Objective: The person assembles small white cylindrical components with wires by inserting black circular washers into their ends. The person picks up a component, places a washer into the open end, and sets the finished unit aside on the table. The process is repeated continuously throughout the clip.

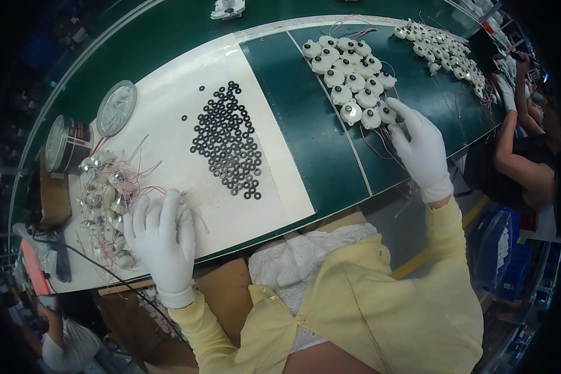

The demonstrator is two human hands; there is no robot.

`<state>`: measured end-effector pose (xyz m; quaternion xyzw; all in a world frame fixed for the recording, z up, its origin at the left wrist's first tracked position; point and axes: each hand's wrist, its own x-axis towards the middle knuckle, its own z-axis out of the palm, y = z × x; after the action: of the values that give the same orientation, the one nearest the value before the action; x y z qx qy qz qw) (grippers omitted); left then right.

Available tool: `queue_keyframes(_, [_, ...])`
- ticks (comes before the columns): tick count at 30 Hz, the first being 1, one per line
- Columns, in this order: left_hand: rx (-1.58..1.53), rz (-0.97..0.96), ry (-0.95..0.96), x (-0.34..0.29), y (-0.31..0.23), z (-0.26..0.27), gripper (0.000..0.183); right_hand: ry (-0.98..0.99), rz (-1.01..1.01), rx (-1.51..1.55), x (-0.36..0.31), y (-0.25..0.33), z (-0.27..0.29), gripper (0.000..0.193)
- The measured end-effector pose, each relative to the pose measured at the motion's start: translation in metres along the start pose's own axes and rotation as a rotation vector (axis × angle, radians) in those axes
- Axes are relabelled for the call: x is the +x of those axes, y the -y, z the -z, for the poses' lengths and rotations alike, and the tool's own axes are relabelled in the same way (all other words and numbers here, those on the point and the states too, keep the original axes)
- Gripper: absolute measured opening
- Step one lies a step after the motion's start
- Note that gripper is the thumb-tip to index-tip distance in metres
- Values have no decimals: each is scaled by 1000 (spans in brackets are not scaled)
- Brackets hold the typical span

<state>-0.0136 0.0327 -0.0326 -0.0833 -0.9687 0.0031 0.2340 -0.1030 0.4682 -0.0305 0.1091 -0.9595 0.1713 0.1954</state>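
My left hand (160,240), in a white glove, is closed beside a heap of small white motors with pink wires (109,206). A small white motor, mostly hidden by the fingers, appears to be in its grip, and thin wires trail out by the fingertips. On the right, my gloved right hand (421,149) pinches a white motor (387,113) at the near right corner of a tight group of motors (355,81). Those motors lie on the green surface, each with a dark centre, several with wires hanging out. Black rings (227,140) lie loosely spread on the white board between my hands.
A round tin (68,143) and a clear round lid (116,108) stand at the left. Another group of motors (442,53) lies far right, near a co-worker's gloved hand (506,93). A black cable (100,254) crosses the near left edge. Cardboard boxes (227,293) sit below the table.
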Motion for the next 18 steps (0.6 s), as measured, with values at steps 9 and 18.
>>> queue_keyframes(9, [-425,199,-189,2,11,12,42,-114,77,35,3,0,15,33])
queue_keyframes(18, [-1001,477,-526,8,-33,29,64,-173,433,718,-18,169,-28,32])
